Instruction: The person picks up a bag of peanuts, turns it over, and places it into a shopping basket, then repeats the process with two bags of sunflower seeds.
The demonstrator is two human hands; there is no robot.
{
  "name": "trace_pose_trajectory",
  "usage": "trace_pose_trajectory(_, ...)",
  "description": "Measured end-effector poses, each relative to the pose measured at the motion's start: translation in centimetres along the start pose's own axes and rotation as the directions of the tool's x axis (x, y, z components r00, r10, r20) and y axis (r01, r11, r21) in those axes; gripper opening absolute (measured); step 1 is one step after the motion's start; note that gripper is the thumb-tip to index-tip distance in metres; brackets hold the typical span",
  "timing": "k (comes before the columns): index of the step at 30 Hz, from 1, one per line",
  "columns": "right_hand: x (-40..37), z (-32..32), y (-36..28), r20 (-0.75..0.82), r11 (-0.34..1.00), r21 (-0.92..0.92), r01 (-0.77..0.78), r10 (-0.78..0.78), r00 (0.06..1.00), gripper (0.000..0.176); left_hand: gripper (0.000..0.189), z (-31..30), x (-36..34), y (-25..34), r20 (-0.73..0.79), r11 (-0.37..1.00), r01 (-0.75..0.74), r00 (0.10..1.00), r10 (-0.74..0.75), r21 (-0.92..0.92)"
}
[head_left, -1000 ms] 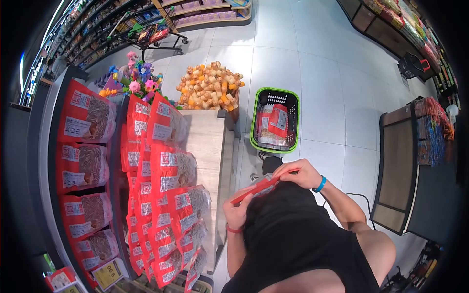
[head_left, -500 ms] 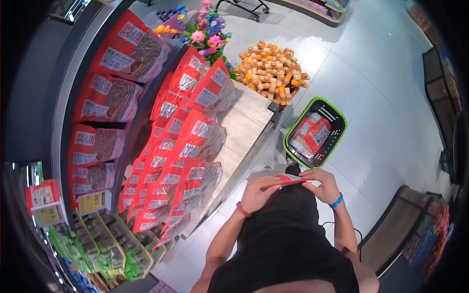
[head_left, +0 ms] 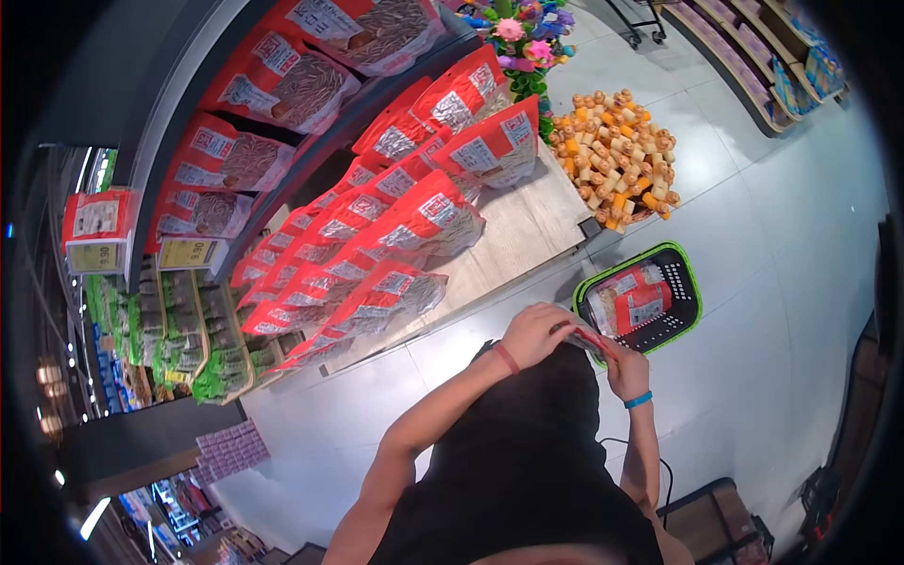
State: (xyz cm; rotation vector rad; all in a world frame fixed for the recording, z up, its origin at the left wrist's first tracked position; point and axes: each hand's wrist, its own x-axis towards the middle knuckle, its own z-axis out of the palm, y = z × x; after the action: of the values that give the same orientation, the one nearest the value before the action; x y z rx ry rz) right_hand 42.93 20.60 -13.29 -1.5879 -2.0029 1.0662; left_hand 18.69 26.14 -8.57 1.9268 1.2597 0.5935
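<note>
My left hand [head_left: 539,335], a red band on its wrist, has its fingers closed on one end of a red-and-clear snack bag [head_left: 593,342]. At the bag's other end, my right hand [head_left: 626,373] pinches it, with a blue band on that wrist. The bag is tilted and seen nearly edge-on, so its front is mostly hidden. Just beyond my hands, a black shopping basket with a green rim [head_left: 698,298] stands on the floor. A similar red bag [head_left: 643,299] lies inside it.
To the left, a wooden display ledge [head_left: 527,221] carries rows of red bags [head_left: 414,221], with more on the shelf [head_left: 250,165] above. Price tags [head_left: 188,252] hang at its end. Beyond the ledge stand a pile of orange-and-cream items [head_left: 617,160] and colourful flower-like toys [head_left: 537,49].
The view has turned, so the display and basket appear shifted. The bag, level between my hands before, now slants down toward my right hand, with my left hand higher.
</note>
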Motion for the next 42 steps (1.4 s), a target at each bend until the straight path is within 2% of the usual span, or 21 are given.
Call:
trace_pose_trajectory(1,-0.1,0.3,1.8,0.000,0.997,-0.041,-0.071,0.071,0.997,0.035,0.020,0.3,0.4,-1.2,-0.052,0.997,0.026,0.998,-0.022,0.075)
trace_pose_trajectory(2,-0.4,0.7,3.7,0.006,0.991,-0.092,-0.096,0.097,0.995,0.034,0.024,0.5,0.7,-2.2,-0.010,0.978,0.059,0.998,-0.058,0.201)
trace_pose_trajectory(3,-0.3,1.0,5.0,0.020,0.992,-0.085,-0.098,0.100,0.995,0.034,0.024,0.8,1.1,-3.5,-0.007,0.977,0.074,0.997,-0.074,0.202)
trace_pose_trajectory(6,-0.7,0.9,7.2,0.055,0.931,-0.277,-0.238,0.263,0.963,0.035,0.026,2.3,2.3,-6.9,0.045,0.943,0.057,0.996,-0.076,0.327)
trace_pose_trajectory(8,-0.7,1.0,9.2,0.057,0.911,-0.313,-0.270,0.301,0.952,0.035,0.032,3.2,3.8,-8.7,0.042,0.837,-0.056,0.998,0.039,0.544)
trace_pose_trajectory(11,-1.6,1.8,12.8,0.048,0.831,-0.404,-0.382,0.436,0.899,0.037,0.050,4.8,6.6,-11.3,0.146,0.760,-0.161,0.985,0.088,0.630)
trace_pose_trajectory(15,-2.6,4.5,18.3,-0.131,0.859,-0.246,-0.449,0.429,0.894,0.035,0.051,6.6,10.5,-12.5,0.379,0.757,-0.347,0.914,0.141,0.554)
trace_pose_trajectory(17,-2.2,5.3,19.2,-0.193,0.781,-0.130,-0.610,0.584,0.789,0.032,0.051,7.3,12.1,-13.5,0.419,0.680,-0.420,0.890,0.179,0.601)
trace_pose_trajectory(18,-1.6,5.2,19.6,-0.127,0.687,-0.077,-0.722,0.712,0.691,0.029,0.051,7.4,12.6,-14.5,0.438,0.686,-0.433,0.880,0.183,0.585)
trace_pose_trajectory(20,-1.3,7.5,23.0,-0.111,0.617,-0.008,-0.787,0.782,0.614,0.029,0.053,7.5,12.4,-16.9,0.522,0.605,-0.491,0.841,0.141,0.627)
trace_pose_trajectory(21,-1.2,8.8,24.7,-0.091,0.554,0.054,-0.831,0.831,0.548,0.029,0.053,7.3,12.3,-17.5,0.540,0.611,-0.499,0.831,0.136,0.614)
trace_pose_trajectory(23,-0.5,10.4,27.6,-0.115,0.535,0.152,-0.831,0.845,0.522,0.029,0.052,7.0,12.4,-17.8,0.564,0.589,-0.544,0.807,0.172,0.598)
trace_pose_trajectory(25,0.6,11.5,30.9,-0.121,0.457,0.326,-0.828,0.888,0.443,0.029,0.048,7.3,12.8,-18.0,0.548,0.614,-0.544,0.810,0.208,0.572)
trace_pose_trajectory(32,6.8,9.1,36.8,-0.164,0.438,0.258,-0.861,0.898,0.408,0.031,0.040,7.8,12.3,-18.6,0.475,0.636,-0.478,0.858,0.194,0.605)
trace_pose_trajectory(34,7.8,10.7,38.7,-0.391,0.648,0.230,-0.726,0.745,0.540,0.031,0.041,7.8,12.2,-18.6,0.470,0.619,-0.488,0.858,0.209,0.615)
trace_pose_trajectory(35,8.1,11.8,39.5,-0.377,0.642,0.231,-0.731,0.752,0.541,0.031,0.041,7.8,12.1,-18.8,0.477,0.624,-0.484,0.857,0.196,0.613)
trace_pose_trajectory(37,8.0,14.5,41.5,0.051,0.659,-0.042,-0.751,0.752,0.657,0.029,0.040,7.8,12.0,-18.9,0.473,0.609,-0.480,0.861,0.187,0.632)
trace_pose_trajectory(38,8.2,17.2,43.5,0.300,0.701,-0.259,-0.664,0.712,0.635,0.028,0.040,7.9,12.1,-18.7,0.476,0.609,-0.476,0.861,0.179,0.634)
trace_pose_trajectory(39,8.2,19.4,44.9,0.526,0.745,-0.430,-0.509,0.666,0.530,0.028,0.040,7.9,12.1,-18.7,0.475,0.610,-0.475,0.862,0.177,0.635)
trace_pose_trajectory(41,8.0,20.2,43.0,0.434,0.746,-0.286,-0.602,0.661,0.613,0.026,0.040,7.8,12.1,-18.6,0.477,0.624,-0.465,0.863,0.164,0.628)
trace_pose_trajectory(42,8.2,19.8,41.6,0.433,0.746,-0.286,-0.601,0.660,0.614,0.026,0.040,7.8,12.2,-18.6,0.476,0.623,-0.465,0.864,0.164,0.629)
